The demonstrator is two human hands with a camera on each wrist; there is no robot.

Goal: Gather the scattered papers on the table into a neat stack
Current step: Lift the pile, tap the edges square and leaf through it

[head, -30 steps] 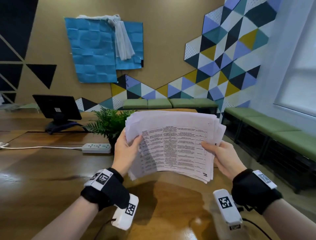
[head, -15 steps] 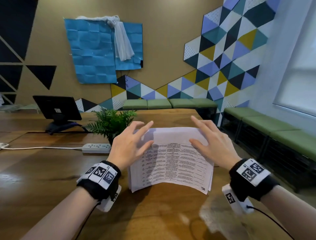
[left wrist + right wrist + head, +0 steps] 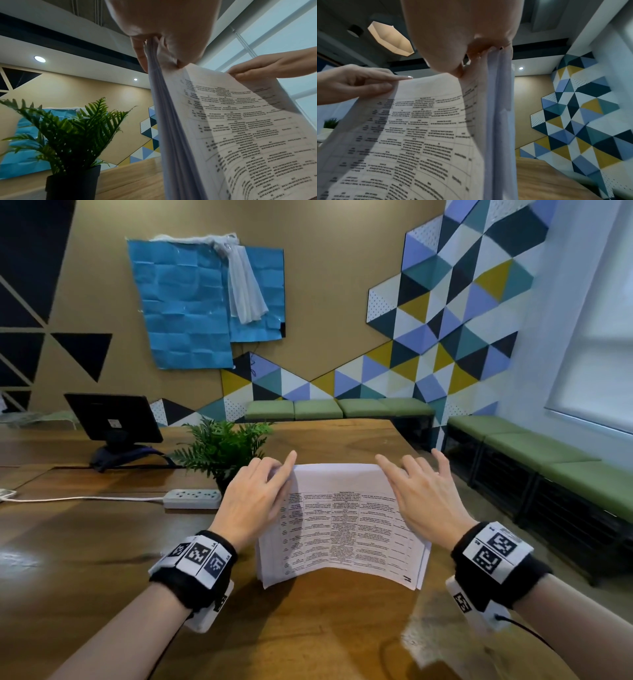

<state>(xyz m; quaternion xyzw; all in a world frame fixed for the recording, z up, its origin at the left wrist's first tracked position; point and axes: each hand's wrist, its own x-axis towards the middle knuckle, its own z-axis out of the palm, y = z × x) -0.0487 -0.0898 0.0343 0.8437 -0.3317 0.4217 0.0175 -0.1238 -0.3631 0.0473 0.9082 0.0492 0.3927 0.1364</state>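
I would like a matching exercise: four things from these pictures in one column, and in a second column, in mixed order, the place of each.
Things
1. paper stack
2. potted plant
3. power strip
4. black screen

Places
A. far left of the table, on a stand
B. between both hands
C. left of the plant pot, on a white cable
D. just behind the left hand

Pairs: 1-B, 2-D, 3-C, 4-A

I am seeing papers (image 3: 342, 518) standing on the table (image 3: 102, 559), a plant (image 3: 222, 450) sitting behind-left, a power strip (image 3: 191, 498) lying further left.
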